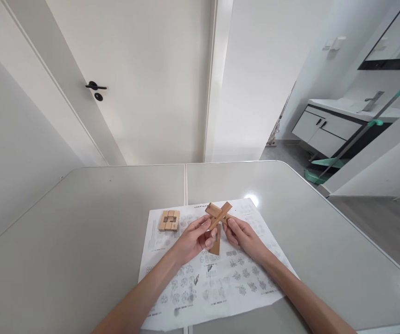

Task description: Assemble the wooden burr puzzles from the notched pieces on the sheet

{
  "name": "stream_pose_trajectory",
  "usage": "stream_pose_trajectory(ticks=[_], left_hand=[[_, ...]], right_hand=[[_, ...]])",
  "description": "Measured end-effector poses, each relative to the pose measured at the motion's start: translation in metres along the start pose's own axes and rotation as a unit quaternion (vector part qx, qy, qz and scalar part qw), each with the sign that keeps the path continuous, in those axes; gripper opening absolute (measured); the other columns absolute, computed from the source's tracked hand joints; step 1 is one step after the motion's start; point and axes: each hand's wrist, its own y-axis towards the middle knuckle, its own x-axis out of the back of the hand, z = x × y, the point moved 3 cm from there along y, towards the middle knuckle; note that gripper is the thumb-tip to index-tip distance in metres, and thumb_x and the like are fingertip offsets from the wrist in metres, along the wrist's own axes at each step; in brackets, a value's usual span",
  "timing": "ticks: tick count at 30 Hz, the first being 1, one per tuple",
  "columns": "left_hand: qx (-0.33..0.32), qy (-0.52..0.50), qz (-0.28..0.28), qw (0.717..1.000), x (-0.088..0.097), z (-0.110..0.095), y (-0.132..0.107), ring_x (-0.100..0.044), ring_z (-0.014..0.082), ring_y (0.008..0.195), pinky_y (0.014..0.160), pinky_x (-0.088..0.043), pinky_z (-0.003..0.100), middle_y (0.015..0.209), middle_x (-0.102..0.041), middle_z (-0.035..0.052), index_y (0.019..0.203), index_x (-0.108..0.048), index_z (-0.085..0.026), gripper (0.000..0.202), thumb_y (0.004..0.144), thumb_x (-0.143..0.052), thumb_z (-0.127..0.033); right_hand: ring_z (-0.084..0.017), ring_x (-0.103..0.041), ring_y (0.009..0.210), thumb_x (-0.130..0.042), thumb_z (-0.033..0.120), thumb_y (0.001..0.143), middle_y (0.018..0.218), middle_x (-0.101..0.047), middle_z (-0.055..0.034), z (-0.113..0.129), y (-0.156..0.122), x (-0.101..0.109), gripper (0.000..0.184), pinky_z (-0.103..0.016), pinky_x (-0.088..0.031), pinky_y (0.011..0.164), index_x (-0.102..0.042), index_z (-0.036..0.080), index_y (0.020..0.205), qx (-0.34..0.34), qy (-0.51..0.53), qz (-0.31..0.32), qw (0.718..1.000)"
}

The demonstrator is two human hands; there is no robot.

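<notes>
Over the printed sheet, my left hand and my right hand hold several crossed wooden puzzle pieces between them. The left fingers are closed on the near end of a slanting flat piece. On the other side, my right thumb and fingers pinch the assembly at its right. Another wooden piece shows below the crossing; whether it is joined or lies on the paper I cannot tell. To the left, a squarish wooden puzzle block with a gap in its middle rests on the sheet.
The instruction sheet, printed with small diagrams, lies on a grey table with a seam down its middle. Beyond stands a white door with a black handle. A sink cabinet and a green-handled broom are at right.
</notes>
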Motion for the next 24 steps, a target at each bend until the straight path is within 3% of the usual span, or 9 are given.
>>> stream_pose_trajectory(ticks=[5,13,17,24], left_hand=[[-0.007,-0.016,0.016,1.000,-0.003,-0.001,0.000,-0.048,0.0078,0.058,0.056,-0.036,0.023,0.082,-0.056,0.0024,0.096,-0.067,-0.016,0.021,0.097,-0.068,-0.037],[0.005,-0.032,0.021,0.999,-0.003,0.000,0.000,-0.049,0.0098,0.060,0.058,-0.038,0.024,0.082,-0.056,0.0027,0.106,-0.069,-0.016,0.021,0.097,-0.068,-0.035],[0.011,-0.041,0.017,0.999,-0.001,-0.001,0.000,-0.054,0.0110,0.063,0.059,-0.039,0.025,0.087,-0.060,0.0048,0.103,-0.069,-0.013,0.022,0.094,-0.068,-0.034],[0.020,-0.063,0.022,0.998,0.005,-0.002,0.003,-0.048,0.0100,0.046,0.051,-0.038,0.028,0.074,-0.060,0.0017,0.097,-0.069,-0.012,0.056,0.091,-0.057,-0.067]], right_hand=[[-0.012,-0.029,0.048,-0.041,0.067,0.102,0.053,-0.041,0.0074,0.000,-0.001,-0.004,0.049,-0.029,-0.027,0.052,-0.053,0.023,0.084,-0.008,0.011,0.028,1.000],[-0.012,-0.028,0.049,-0.039,0.061,0.105,0.053,-0.041,0.0073,0.002,-0.002,-0.003,0.047,-0.028,-0.027,0.052,-0.053,0.022,0.084,0.000,0.002,0.027,1.000],[-0.012,-0.028,0.049,-0.038,0.059,0.106,0.053,-0.039,0.0072,0.007,-0.003,-0.004,0.045,-0.028,-0.027,0.052,-0.052,0.022,0.084,0.010,-0.027,0.035,0.999],[-0.013,-0.031,0.050,-0.038,0.056,0.107,0.058,-0.040,0.0054,0.012,-0.005,-0.006,0.045,-0.028,-0.027,0.051,-0.049,0.023,0.078,0.032,-0.083,0.051,0.995]])
